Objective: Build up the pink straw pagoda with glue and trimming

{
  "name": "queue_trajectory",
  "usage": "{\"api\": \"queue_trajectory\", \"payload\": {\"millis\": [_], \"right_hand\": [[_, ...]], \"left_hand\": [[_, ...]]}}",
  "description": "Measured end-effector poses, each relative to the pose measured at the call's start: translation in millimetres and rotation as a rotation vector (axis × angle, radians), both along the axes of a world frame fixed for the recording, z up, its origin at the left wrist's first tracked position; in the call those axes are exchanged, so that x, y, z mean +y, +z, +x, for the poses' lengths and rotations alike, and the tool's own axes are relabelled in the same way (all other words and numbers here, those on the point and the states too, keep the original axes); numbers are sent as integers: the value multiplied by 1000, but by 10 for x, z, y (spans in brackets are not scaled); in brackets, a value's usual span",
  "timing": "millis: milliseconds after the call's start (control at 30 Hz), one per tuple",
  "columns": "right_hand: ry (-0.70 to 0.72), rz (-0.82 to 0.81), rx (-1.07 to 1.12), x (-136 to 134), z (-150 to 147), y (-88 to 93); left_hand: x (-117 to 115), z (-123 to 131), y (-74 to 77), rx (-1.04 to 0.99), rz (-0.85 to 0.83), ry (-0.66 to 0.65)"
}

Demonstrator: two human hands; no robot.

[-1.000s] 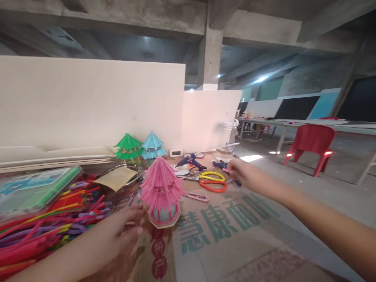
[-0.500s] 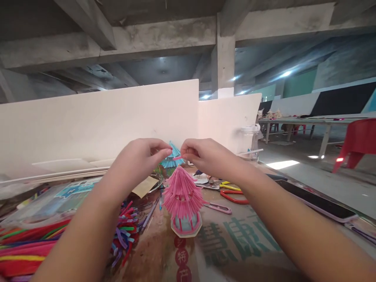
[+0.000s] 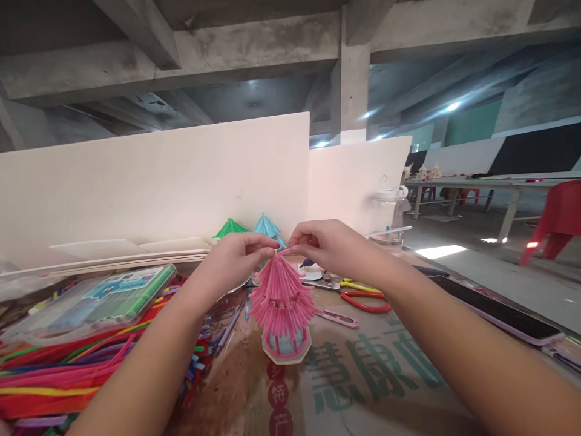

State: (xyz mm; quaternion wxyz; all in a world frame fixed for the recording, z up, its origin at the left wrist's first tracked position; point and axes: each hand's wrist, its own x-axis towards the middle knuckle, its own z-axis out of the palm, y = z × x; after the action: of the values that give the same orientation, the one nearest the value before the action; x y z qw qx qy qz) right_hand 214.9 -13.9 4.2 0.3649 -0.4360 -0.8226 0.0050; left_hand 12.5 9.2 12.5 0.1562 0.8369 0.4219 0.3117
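A small pink tiered pavilion model (image 3: 284, 297), its roofs made of pink pipe cleaners, stands upright on a pale polygonal base. My right hand (image 3: 318, 245) pinches a short piece of pink pipe cleaner (image 3: 285, 251) just above the roof's peak. At the peak itself, the thumb and fingers of my left hand (image 3: 240, 254) are closed together; what lies between them is too small to make out. Behind my hands, a light blue roof (image 3: 267, 225) and a green roof (image 3: 230, 227) of similar models show in part.
Bundles of coloured pipe cleaners (image 3: 54, 378) and a clear plastic case (image 3: 91, 297) lie at left. Right of the model are a pink cutter (image 3: 338, 318), red-handled scissors (image 3: 367, 301) and a phone (image 3: 494, 309). A clear jar (image 3: 388, 215) stands before the white board (image 3: 181, 181).
Both hands have come down, bringing the pink pipe cleaner piece to the roof's peak. The left hand has shifted right, and the green roof now shows behind it.
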Motion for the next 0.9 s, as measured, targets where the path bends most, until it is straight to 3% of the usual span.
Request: {"api": "queue_trajectory", "payload": {"millis": [200, 433, 500, 600, 667, 733, 900], "right_hand": [[5, 32, 6, -6, -73, -29], [78, 10, 44, -11, -12, 15], [-13, -30, 36, 16, 163, 91], [-374, -223, -157, 158, 510, 122], [-522, -427, -266, 316, 703, 26], [-556, -520, -289, 493, 812, -156], [-566, -482, -209, 837, 786, -683]], "left_hand": [[-29, 8, -16, -17, 15, -36], [-48, 46, -32, 52, 230, -1], [-54, 40, -20, 71, 267, 20], [-63, 11, 10, 71, 296, 66], [-68, -19, 37, 30, 303, 104], [-68, -57, 71, -49, 281, 109], [-14, -168, 150, -284, 223, 62]]}}
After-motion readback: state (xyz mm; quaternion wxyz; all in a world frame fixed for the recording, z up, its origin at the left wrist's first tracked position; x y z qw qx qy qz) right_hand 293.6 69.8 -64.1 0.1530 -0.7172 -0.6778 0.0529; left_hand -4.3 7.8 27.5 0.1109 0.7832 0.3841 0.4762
